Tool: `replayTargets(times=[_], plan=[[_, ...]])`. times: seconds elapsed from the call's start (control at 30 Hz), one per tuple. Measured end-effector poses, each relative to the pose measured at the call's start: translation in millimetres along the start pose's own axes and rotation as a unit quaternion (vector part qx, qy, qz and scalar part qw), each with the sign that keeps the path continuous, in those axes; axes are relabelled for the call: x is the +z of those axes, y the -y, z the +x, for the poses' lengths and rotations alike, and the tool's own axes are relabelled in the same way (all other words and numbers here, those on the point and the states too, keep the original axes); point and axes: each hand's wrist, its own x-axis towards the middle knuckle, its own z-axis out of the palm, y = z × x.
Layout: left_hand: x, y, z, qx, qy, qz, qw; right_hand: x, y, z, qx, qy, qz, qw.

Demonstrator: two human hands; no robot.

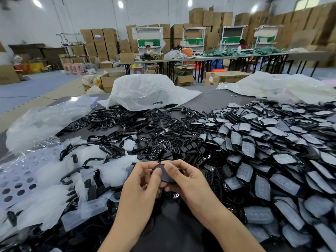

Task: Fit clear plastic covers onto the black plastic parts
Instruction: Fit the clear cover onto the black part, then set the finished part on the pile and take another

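Near the middle of the desk's (212,100) front edge, the left hand (143,180) and the right hand (185,179) pinch one black part (164,174), each grip closed on its rim. It seems light, stiff and smooth, so slippery; better to hold the edges. Whether a clear cover already sits on it, I cannot tell.
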Motion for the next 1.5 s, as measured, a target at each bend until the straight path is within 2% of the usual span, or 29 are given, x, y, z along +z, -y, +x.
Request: replayTargets(times=[0.3,0.57,0.67,0.73,0.83,0.9,0.97,1.03,1.1,1.17,1.3,1.43,1.5], plan=[[-4.2,2.9,0.2,-0.007,0.005,-0.019,1.0,-1.8,-4.8,2.0,0.003,-0.011,-0.004,1.0],[-3.0,8.4,0.8,0.002,-0.011,-0.014,1.0,-7.5,-2.7,1.3,-0.018,-0.001,-0.159,0.987],[-1.4,9.6,-1.7,0.008,-0.01,-0.002,1.0,-20.2,17.1,7.6,-0.062,-0.063,-0.176,0.98],[-2.0,9.8,-3.5,0.025,0.006,0.039,0.999,-41.4,47.2,17.6,-0.125,-0.155,-0.13,0.971],[-2.3,13.9,-7.0,0.068,0.049,0.145,0.986,-76.9,94.9,29.4,-0.201,-0.302,-0.081,0.928],[-1.0,14.6,-10.4,0.13,0.094,0.253,0.954,-90.8,105.4,29.3,-0.205,-0.345,-0.06,0.914],[2.8,18.5,-13.0,0.214,0.119,0.386,0.89,-93.2,98.5,24.7,-0.193,-0.358,-0.074,0.911],[6.1,21.7,-13.3,0.245,0.12,0.48,0.834,-85.9,81.2,17.9,-0.183,-0.338,-0.122,0.915],[3.5,25.8,-10.3,0.226,0.103,0.522,0.816,-71.8,60.5,15.1,-0.171,-0.291,-0.18,0.924],[-3.0,29.0,-4.2,0.188,0.08,0.539,0.817,-54.0,42.4,17.0,-0.157,-0.238,-0.263,0.922],[-12.8,32.2,2.9,0.177,0.056,0.532,0.826,-27.9,19.9,38.1,-0.125,-0.141,-0.428,0.884],[-14.0,36.4,4.3,0.188,0.035,0.514,0.836,-16.8,8.5,75.0,-0.091,-0.083,-0.556,0.822],[-14.7,36.1,4.8,0.19,0.027,0.499,0.845,-12.5,4.2,92.8,-0.047,-0.066,-0.591,0.803]])
